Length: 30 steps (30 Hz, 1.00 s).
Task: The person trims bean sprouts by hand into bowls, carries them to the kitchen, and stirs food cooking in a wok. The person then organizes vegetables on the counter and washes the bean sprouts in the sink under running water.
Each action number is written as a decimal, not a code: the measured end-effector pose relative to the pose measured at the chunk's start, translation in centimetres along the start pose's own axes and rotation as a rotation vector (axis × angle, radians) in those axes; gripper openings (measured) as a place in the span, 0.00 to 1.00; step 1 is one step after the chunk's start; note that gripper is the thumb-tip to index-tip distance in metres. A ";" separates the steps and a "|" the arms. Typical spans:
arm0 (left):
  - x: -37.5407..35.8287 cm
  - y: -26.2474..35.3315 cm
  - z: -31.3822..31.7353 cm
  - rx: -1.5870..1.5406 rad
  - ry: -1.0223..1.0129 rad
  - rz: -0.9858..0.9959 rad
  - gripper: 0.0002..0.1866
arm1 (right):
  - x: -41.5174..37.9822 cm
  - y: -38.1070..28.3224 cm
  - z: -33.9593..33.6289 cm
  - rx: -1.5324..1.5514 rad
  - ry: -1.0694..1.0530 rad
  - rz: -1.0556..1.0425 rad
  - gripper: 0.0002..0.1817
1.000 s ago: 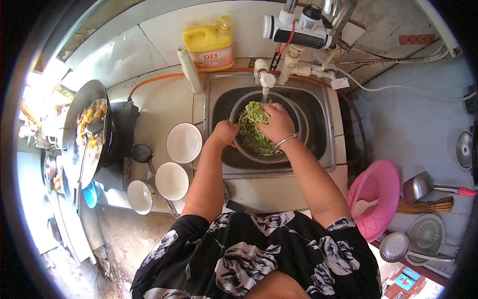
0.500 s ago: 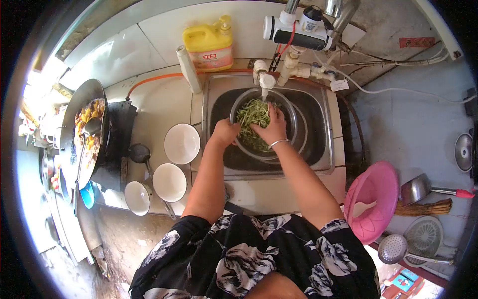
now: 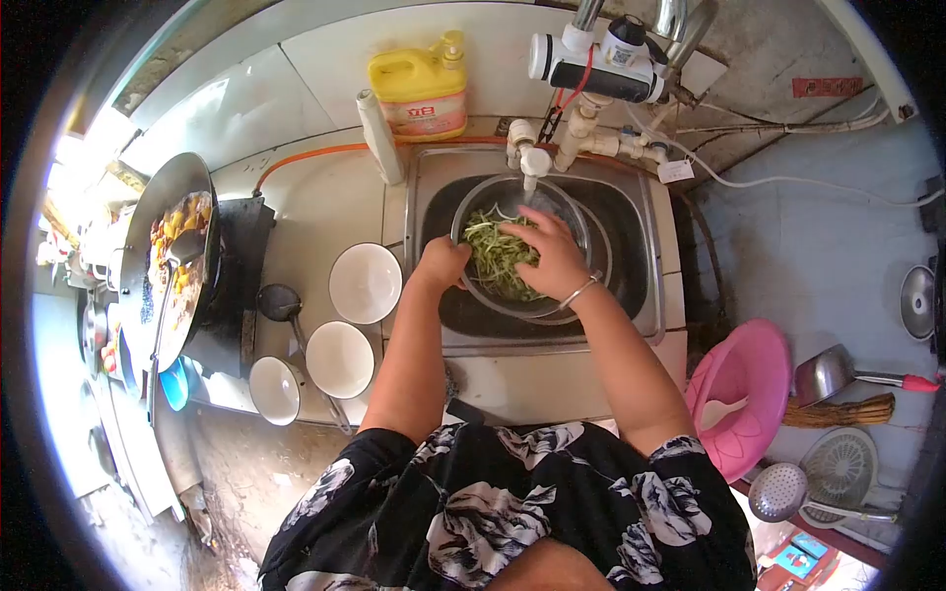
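Observation:
Over the sink (image 3: 645,295) is a round metal bowl (image 3: 574,209) with shredded green vegetables (image 3: 496,258) in it. A white tap (image 3: 533,165) points down into the bowl at its far edge. My left hand (image 3: 445,263) grips the bowl's left rim, with its fingers partly hidden under the rim. Above the right side of the vegetables, my right hand (image 3: 554,258) has its fingers spread and touches the shreds. A bracelet circles my right wrist.
Three white bowls (image 3: 366,284) and a ladle (image 3: 280,303) lie left of the sink. A wok (image 3: 163,197) of food stands on the stove farther left. Behind are a yellow jug (image 3: 419,91) and a water heater (image 3: 596,69). A pink basin (image 3: 749,394) is at the right.
My right hand has moved right and its fingers have spread. The vegetables have shifted toward the left side of the bowl. My left hand stays at the rim.

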State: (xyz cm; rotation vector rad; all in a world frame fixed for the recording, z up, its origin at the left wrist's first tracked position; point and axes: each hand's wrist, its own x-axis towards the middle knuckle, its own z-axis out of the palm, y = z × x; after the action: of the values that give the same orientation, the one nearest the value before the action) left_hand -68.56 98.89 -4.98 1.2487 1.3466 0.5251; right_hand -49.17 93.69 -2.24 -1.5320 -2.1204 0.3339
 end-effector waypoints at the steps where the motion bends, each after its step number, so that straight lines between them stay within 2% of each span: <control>1: -0.1 0.1 -0.1 0.037 -0.001 -0.006 0.17 | -0.6 0.5 0.1 0.033 -0.036 0.118 0.35; 2: -0.1 0.0 -0.2 0.035 0.001 -0.004 0.17 | -0.9 0.6 0.6 0.032 -0.037 0.115 0.35; 4: 0.0 -0.2 -0.1 0.035 0.014 -0.013 0.18 | -1.3 0.4 1.5 -0.018 0.007 0.529 0.37; 8: -0.1 -0.6 0.6 -0.027 -0.020 -0.003 0.18 | -0.5 0.2 4.2 -0.105 0.020 0.547 0.39; 10: -0.2 -0.5 0.8 -0.066 -0.059 -0.047 0.18 | 0.6 1.2 5.1 0.076 0.147 0.477 0.37; 11: -0.2 -0.5 0.8 -0.064 -0.059 -0.048 0.18 | 0.8 1.8 5.3 0.158 0.185 0.462 0.31; 13: -0.9 0.1 0.6 0.019 -0.045 -0.059 0.18 | 1.3 2.3 4.3 0.153 0.176 0.387 0.28; 15: -0.9 -0.1 0.3 -0.002 -0.059 -0.049 0.18 | 1.2 1.5 3.0 0.087 0.196 0.266 0.22; 16: -0.9 -0.1 0.1 -0.023 -0.074 -0.034 0.18 | 1.0 1.0 2.5 0.087 0.195 0.265 0.22; 18: -0.5 -0.5 0.0 -0.028 -0.070 -0.039 0.17 | 0.5 0.1 1.6 0.071 0.178 -0.015 0.21; 19: -0.4 -0.7 0.1 -0.031 -0.068 -0.047 0.17 | 0.2 -1.0 1.1 0.069 0.038 -0.017 0.26; 20: -0.3 -0.8 0.2 -0.033 -0.071 -0.044 0.17 | -0.3 -1.7 1.4 0.065 0.040 -0.016 0.26; 22: -0.6 -1.0 0.5 -0.051 -0.065 -0.055 0.16 | -0.8 -3.1 2.0 -0.238 -0.121 -0.019 0.32; 23: -0.8 -1.1 0.6 -0.050 -0.066 -0.054 0.16 | -0.4 -3.4 2.0 -0.258 -0.286 0.086 0.37; 26: -1.1 -1.3 0.6 0.034 -0.069 -0.034 0.16 | -0.3 -1.3 3.2 -0.188 -0.165 0.056 0.34; 30: -1.0 -1.9 0.9 -0.006 -0.076 -0.012 0.17 | -0.2 0.6 2.8 -0.197 -0.147 0.112 0.31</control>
State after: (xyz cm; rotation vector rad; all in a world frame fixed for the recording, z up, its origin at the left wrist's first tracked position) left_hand -68.69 97.02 -6.44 1.2429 1.2873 0.4678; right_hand -50.08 93.98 -4.96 -1.7924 -2.2413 0.2922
